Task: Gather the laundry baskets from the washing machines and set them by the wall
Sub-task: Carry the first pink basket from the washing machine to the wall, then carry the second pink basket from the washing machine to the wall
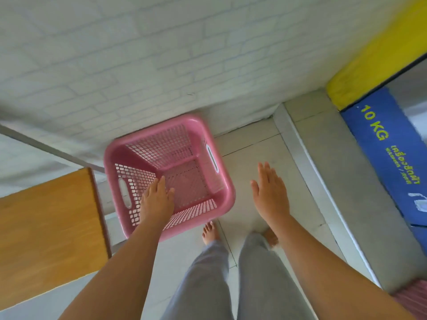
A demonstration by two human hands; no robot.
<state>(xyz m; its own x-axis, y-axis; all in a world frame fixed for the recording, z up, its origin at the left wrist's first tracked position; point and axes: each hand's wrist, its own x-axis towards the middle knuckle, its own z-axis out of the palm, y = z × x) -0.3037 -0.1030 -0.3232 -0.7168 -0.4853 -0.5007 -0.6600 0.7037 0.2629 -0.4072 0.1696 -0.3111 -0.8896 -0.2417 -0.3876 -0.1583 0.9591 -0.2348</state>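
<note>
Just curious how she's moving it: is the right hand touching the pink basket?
Apart. The head view shows the right hand open over bare floor tiles, with a clear strip of floor between it and the pink basket.

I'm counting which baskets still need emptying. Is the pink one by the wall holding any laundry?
Empty. The pink basket stands upright, and its bare perforated bottom and walls show, with no clothes inside.
</note>
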